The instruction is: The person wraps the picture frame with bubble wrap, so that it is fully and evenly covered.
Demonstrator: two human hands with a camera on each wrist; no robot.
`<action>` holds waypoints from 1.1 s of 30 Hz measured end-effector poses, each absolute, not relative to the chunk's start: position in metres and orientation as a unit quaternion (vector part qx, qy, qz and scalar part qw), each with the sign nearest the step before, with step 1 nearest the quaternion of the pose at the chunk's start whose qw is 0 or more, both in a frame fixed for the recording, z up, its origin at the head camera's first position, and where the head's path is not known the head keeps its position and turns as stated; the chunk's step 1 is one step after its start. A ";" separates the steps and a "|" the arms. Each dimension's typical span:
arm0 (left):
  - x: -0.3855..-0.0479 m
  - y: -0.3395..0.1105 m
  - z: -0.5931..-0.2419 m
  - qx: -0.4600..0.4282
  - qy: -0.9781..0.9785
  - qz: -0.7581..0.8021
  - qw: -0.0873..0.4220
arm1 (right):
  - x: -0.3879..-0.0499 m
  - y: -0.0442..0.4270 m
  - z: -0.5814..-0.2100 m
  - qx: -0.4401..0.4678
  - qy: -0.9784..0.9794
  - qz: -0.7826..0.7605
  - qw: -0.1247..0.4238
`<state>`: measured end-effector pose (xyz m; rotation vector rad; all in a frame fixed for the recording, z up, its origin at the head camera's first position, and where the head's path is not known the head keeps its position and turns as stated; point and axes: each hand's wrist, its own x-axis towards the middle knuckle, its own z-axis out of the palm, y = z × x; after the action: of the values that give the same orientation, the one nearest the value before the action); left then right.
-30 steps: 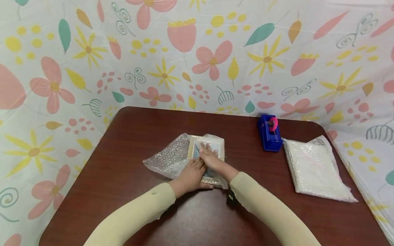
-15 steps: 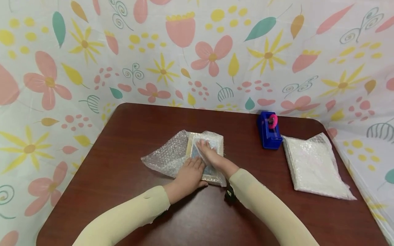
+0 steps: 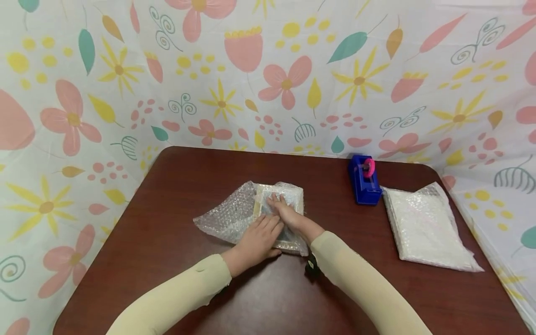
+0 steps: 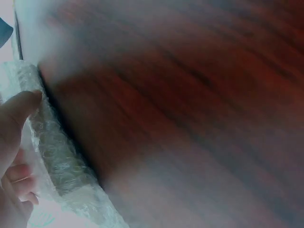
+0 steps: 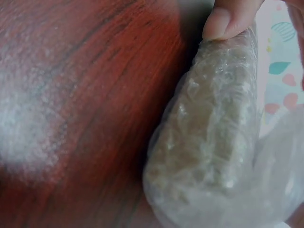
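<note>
A framed picture (image 3: pixel 288 235) lay on the brown table (image 3: pixel 176 186), bubble wrap (image 3: pixel 228 216) spreading leftward from it; the left hand (image 3: pixel 257 237) rested over it with extended fingers, thumb against the wrapped near side, and the right hand (image 3: pixel 289 215) lay on top, fingers outstretched

Your left hand (image 3: pixel 257 238) and right hand (image 3: pixel 289 216) cover much of the picture frame (image 3: pixel 258 199). Near your right cuff (image 3: pixel 324 244), a dark thing (image 3: pixel 311 266) is too small to identify. Your sleeves (image 3: pixel 176 294) and the table (image 3: pixel 209 170) run off the near edge.
</note>
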<state>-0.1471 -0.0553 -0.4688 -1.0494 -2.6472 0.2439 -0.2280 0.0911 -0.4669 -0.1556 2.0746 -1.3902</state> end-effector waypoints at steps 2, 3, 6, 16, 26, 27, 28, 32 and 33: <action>-0.147 -0.055 -0.469 -0.360 -0.921 0.076 0.129 | -0.228 0.091 -0.467 -0.058 0.786 -0.529 0.316; -0.147 -0.055 -0.469 -0.358 -0.923 0.072 0.124 | -0.228 0.091 -0.467 -0.058 0.784 -0.531 0.316; -0.148 -0.055 -0.470 -0.351 -0.928 0.059 0.111 | -0.229 0.090 -0.467 -0.057 0.779 -0.538 0.316; -0.147 -0.058 -0.474 -0.359 -0.923 0.042 0.131 | -0.231 0.094 -0.466 -0.087 0.761 -0.553 0.329; -0.151 -0.059 -0.463 -0.344 -0.939 0.008 0.017 | -0.234 0.095 -0.465 -0.080 0.721 -0.592 0.350; -0.151 -0.059 -0.462 -0.342 -0.940 0.008 0.011 | -0.234 0.096 -0.465 -0.083 0.718 -0.595 0.352; -0.151 -0.058 -0.462 -0.340 -0.941 0.006 0.003 | -0.234 0.097 -0.465 -0.085 0.718 -0.596 0.350; -0.152 -0.058 -0.464 -0.349 -0.937 0.007 -0.005 | -0.230 0.099 -0.467 -0.103 0.766 -0.561 0.296; -0.152 -0.058 -0.464 -0.350 -0.937 0.005 -0.007 | -0.228 0.099 -0.468 -0.113 0.787 -0.541 0.274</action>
<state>-0.1522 -0.0580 -0.4640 -1.1049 -2.9558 0.0158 -0.2281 0.0988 -0.4677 -0.3042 2.1167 -1.4556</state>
